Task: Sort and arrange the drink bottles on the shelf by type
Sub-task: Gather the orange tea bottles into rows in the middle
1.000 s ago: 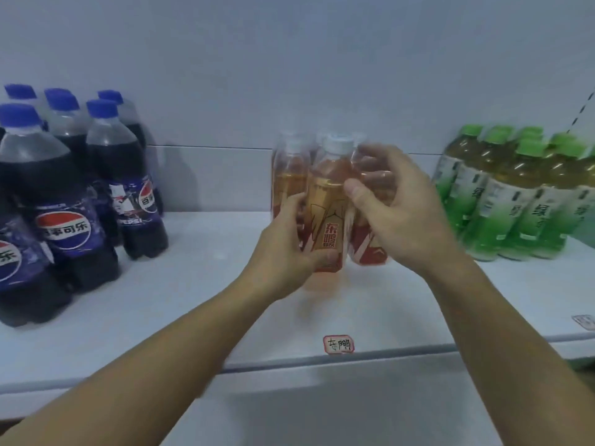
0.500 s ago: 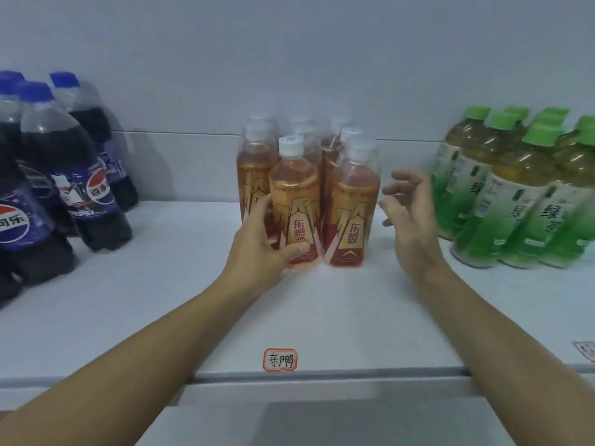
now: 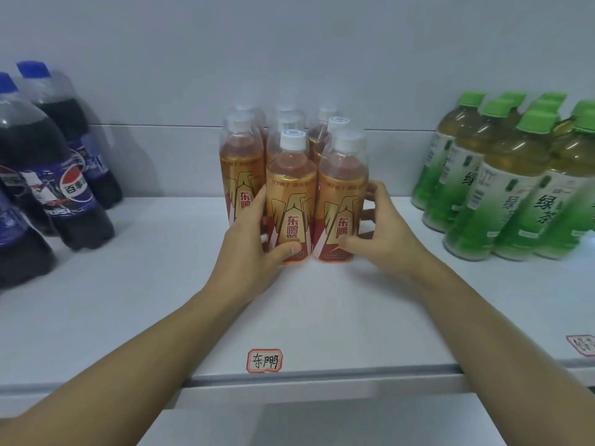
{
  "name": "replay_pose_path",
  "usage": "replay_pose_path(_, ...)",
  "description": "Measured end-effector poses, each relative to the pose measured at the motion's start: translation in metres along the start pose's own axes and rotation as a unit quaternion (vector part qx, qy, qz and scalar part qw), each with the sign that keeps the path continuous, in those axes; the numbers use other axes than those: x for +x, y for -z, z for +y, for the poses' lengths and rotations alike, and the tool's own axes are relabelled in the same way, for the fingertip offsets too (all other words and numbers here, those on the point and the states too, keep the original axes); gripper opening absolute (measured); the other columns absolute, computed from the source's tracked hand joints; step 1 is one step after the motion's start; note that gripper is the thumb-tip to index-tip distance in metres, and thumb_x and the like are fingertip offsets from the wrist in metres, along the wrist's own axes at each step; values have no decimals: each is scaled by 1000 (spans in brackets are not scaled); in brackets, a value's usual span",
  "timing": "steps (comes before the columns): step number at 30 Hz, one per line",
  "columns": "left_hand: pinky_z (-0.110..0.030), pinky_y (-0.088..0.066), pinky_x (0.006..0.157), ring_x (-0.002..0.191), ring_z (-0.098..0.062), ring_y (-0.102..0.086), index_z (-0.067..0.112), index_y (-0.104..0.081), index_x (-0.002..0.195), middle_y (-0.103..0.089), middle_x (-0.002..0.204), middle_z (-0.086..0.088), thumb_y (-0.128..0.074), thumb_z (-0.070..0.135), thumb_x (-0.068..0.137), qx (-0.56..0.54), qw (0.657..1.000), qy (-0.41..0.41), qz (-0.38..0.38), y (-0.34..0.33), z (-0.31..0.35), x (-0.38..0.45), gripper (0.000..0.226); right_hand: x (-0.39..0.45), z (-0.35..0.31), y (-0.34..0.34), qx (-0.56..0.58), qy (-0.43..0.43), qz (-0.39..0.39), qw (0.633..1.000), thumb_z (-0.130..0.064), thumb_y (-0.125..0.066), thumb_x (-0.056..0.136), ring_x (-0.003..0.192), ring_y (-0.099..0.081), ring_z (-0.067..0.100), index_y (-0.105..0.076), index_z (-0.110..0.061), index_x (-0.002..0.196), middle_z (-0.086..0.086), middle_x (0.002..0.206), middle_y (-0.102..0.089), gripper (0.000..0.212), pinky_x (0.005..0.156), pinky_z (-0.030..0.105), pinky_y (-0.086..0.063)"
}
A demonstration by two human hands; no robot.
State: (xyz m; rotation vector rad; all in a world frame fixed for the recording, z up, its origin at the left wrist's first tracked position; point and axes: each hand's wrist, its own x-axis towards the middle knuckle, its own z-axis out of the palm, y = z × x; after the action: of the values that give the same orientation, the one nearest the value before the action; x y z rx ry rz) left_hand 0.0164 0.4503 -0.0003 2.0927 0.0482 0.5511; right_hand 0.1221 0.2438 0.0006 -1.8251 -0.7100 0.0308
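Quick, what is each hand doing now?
Left hand: holds the front middle orange bottle.
Right hand: holds the front right orange bottle.

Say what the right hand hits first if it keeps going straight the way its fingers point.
The right hand points left and slightly back, and already grips the front-right orange bottle. Pushed on, that bottle would meet the front-middle orange bottle, which the left hand holds. They look nearly touching; depth is unclear.

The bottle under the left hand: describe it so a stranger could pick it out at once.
On the white shelf, between the dark cola bottles on the left and the green tea bottles on the right, stands a cluster of orange bottles. The one meant is in the front row, directly above the red-bordered tag. Unlike its neighbours, its white cap is bare, and the left hand grips it.
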Motion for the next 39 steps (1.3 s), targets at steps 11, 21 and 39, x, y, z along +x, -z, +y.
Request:
replay_pose_path(11,-12,-51,91,108,7,-61,26,-44,141,-64,122,21,-81,16,84,48,999,7,-15,-1,-3,-2,68,-1,2,-1,-33,-20,-5,999,-14,-87,78,99,-57,-12,-36,-30,136,-19,130,-52,79,71,14,-54)
replay_pose_path(21,-38,-50,105,120,-10,-58,24,-42,137,-61,126,12,-78,15,85,84,996,-11,-17,-3,-7,-2,65,-6,-2,-6,-73,-29,16,997,-18,-88,78,102,-58,-8,-36,-29,141,-25,127,-52,82,85,26,-54)
replay_pose_path(39,-40,-50,95,120,-16,-52,34,-48,135,-48,132,12,-44,63,95,483,852,68,-189,193,-24,-104,49,-61,-129,-161,-132,39,61,989,-35,-72,87,103,-53,0,-53,-40,121,-13,116,-53,40,86,27,-48)
